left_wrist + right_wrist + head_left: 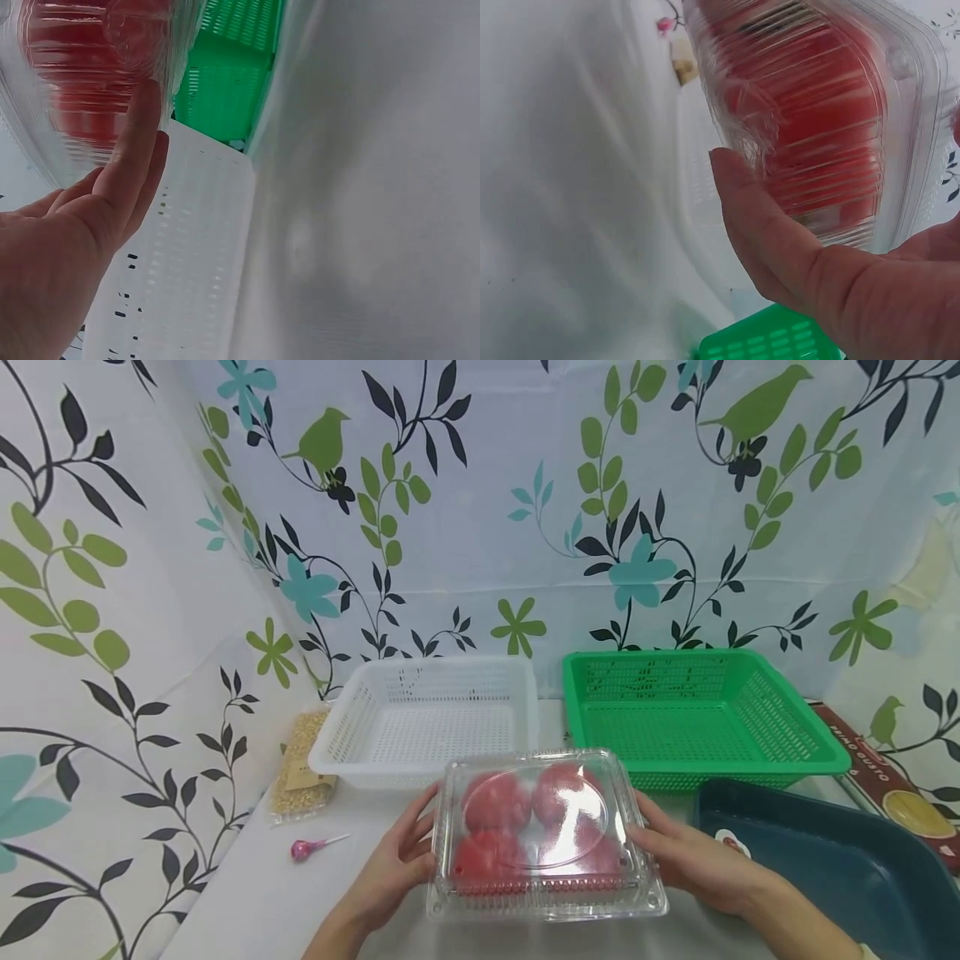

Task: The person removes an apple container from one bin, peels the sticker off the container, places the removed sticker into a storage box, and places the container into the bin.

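A clear plastic clamshell box [551, 906] with several round red fruits [497, 806] inside is held up between both hands, its lid closed and facing up. My left hand [390, 860] grips its left side, and in the left wrist view the fingers [139, 142] reach along the ribbed underside. On the opposite side, my right hand [697, 860] holds the box with the thumb at the rim. The right wrist view has its fingers [769, 232] against the bottom. Glare on the lid partly hides the fruits, so their exact kind is unclear.
Behind the box stand a white basket [517, 718] and a green basket [832, 752]. A dark blue tray [795, 852] lies at the right, beside a brown package [892, 785]. At left are a bag of grain-like pieces [303, 764] and a pink lollipop [302, 850].
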`<state>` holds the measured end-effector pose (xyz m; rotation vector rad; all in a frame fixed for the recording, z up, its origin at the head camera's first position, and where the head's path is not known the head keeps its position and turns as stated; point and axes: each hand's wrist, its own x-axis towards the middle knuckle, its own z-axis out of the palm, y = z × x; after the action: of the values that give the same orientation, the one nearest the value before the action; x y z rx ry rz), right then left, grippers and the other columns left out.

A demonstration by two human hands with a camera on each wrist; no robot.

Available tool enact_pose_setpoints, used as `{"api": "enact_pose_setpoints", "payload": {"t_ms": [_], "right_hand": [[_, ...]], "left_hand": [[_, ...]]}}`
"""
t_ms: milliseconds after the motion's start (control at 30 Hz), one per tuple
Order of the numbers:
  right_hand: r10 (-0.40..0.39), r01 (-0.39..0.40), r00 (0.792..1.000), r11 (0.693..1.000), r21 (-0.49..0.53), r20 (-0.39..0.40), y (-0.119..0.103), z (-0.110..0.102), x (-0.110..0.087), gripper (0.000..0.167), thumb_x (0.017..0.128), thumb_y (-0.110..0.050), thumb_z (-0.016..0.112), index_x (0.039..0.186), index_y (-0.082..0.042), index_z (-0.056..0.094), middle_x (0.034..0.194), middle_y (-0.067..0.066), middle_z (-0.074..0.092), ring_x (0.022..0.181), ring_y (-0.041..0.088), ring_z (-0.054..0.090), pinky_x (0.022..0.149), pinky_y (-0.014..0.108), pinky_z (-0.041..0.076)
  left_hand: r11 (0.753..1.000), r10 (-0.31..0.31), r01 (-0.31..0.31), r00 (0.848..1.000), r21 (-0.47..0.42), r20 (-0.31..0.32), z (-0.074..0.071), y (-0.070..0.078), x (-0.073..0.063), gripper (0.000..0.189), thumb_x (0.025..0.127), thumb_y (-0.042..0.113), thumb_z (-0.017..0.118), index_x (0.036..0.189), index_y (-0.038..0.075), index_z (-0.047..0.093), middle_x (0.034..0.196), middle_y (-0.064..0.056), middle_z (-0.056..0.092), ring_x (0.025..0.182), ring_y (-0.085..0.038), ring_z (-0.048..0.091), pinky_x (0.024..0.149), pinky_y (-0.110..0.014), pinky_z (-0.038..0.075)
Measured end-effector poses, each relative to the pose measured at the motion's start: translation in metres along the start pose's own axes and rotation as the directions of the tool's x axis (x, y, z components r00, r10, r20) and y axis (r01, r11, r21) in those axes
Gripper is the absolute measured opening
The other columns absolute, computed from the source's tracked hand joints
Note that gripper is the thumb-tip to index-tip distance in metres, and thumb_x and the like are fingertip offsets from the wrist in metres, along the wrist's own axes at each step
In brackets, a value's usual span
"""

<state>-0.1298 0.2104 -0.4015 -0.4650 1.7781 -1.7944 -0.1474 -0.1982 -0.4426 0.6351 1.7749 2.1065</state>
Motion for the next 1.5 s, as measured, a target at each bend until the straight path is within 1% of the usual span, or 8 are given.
{"api": "enact_pose_setpoints", "payload": {"t_ms": [100, 233, 467, 800, 967, 1133, 1367, 1500], "right_hand": [[-0.007, 0.007, 1.0, 1.0, 0.003, -0.03, -0.002, 0.0, 0.003, 0.069, 0.111, -0.029, 0.037, 0.162, -0.021, -0.008, 0.164, 0.026, -0.005, 0.137, 0.035, 0.04, 0.107, 0.046, 0.039], [-0.022, 0.023, 0.998, 1.0, 0.017, -0.061, -0.004, 0.0, 0.008, 0.067, 0.11, -0.03, 0.036, 0.163, -0.023, -0.005, 0.165, 0.025, 0.003, 0.139, 0.034, 0.038, 0.108, 0.049, 0.036], [-0.054, 0.057, 0.991, 0.998, 0.027, -0.121, -0.012, 0.003, 0.017, 0.069, 0.107, -0.031, 0.041, 0.163, -0.021, 0.002, 0.163, 0.022, 0.01, 0.14, 0.04, 0.028, 0.103, 0.05, 0.039], [-0.028, 0.044, 0.988, 0.993, 0.106, -0.149, -0.022, 0.007, 0.03, 0.073, 0.103, -0.038, 0.044, 0.163, -0.019, 0.006, 0.145, 0.016, 0.038, 0.128, 0.031, 0.04, 0.099, 0.047, 0.045], [-0.017, 0.037, 0.983, 0.993, 0.112, -0.181, -0.026, 0.007, 0.037, 0.073, 0.102, -0.04, 0.043, 0.162, -0.016, 0.01, 0.131, 0.009, 0.05, 0.12, 0.027, 0.047, 0.096, 0.046, 0.047], [-0.045, 0.059, 0.98, 0.996, 0.071, -0.193, -0.03, 0.006, 0.044, 0.073, 0.101, -0.039, 0.043, 0.161, -0.014, 0.011, 0.13, 0.011, 0.048, 0.119, 0.029, 0.046, 0.094, 0.045, 0.049], [-0.059, 0.073, 0.977, 0.995, 0.062, -0.203, -0.039, 0.005, 0.054, 0.072, 0.101, -0.039, 0.046, 0.16, -0.013, 0.015, 0.128, 0.01, 0.051, 0.12, 0.029, 0.046, 0.095, 0.045, 0.049], [-0.044, 0.062, 0.973, 0.995, 0.074, -0.226, -0.045, 0.007, 0.062, 0.071, 0.1, -0.039, 0.047, 0.159, -0.013, 0.018, 0.126, 0.01, 0.053, 0.117, 0.028, 0.049, 0.094, 0.044, 0.05]], "left_hand": [[0.999, 0.013, -0.012, 1.0, 0.034, -0.021, 0.001, 0.004, 0.003, 0.098, 0.091, 0.044, 0.074, 0.163, 0.013, 0.014, 0.159, -0.028, 0.027, 0.134, -0.035, 0.048, 0.097, -0.046, 0.051], [0.996, 0.035, -0.03, 0.998, 0.089, -0.049, 0.001, 0.009, 0.007, 0.097, 0.091, 0.048, 0.073, 0.163, 0.016, 0.017, 0.158, -0.025, 0.031, 0.137, -0.043, 0.042, 0.099, -0.047, 0.05], [0.992, 0.068, -0.061, 0.996, 0.114, -0.059, 0.0, 0.016, 0.014, 0.093, 0.093, 0.047, 0.07, 0.163, 0.016, 0.016, 0.16, -0.023, 0.03, 0.143, -0.047, 0.031, 0.104, -0.047, 0.045], [0.992, 0.102, -0.095, 0.992, 0.089, -0.078, 0.0, 0.022, 0.016, 0.081, 0.1, 0.039, 0.062, 0.163, 0.017, 0.015, 0.162, -0.023, 0.024, 0.138, -0.021, 0.044, 0.102, -0.037, 0.047], [0.991, 0.118, -0.108, 0.986, 0.084, -0.116, 0.003, 0.027, 0.017, 0.074, 0.103, 0.031, 0.057, 0.162, 0.013, 0.016, 0.161, -0.023, 0.026, 0.136, -0.017, 0.046, 0.103, -0.035, 0.046], [0.99, 0.127, -0.116, 0.978, 0.074, -0.165, 0.005, 0.03, 0.018, 0.066, 0.105, 0.023, 0.051, 0.16, 0.008, 0.018, 0.161, -0.023, 0.027, 0.136, -0.014, 0.047, 0.103, -0.033, 0.047], [0.992, 0.119, -0.107, 0.964, 0.062, -0.24, 0.004, 0.026, 0.019, 0.059, 0.107, 0.021, 0.044, 0.159, 0.003, 0.02, 0.159, -0.025, 0.028, 0.132, -0.012, 0.05, 0.101, -0.031, 0.049], [0.995, 0.091, -0.074, 0.948, 0.066, -0.304, 0.001, 0.022, 0.019, 0.055, 0.11, 0.025, 0.036, 0.157, 0.002, 0.023, 0.155, -0.021, 0.037, 0.127, -0.012, 0.054, 0.099, -0.031, 0.05]]}}
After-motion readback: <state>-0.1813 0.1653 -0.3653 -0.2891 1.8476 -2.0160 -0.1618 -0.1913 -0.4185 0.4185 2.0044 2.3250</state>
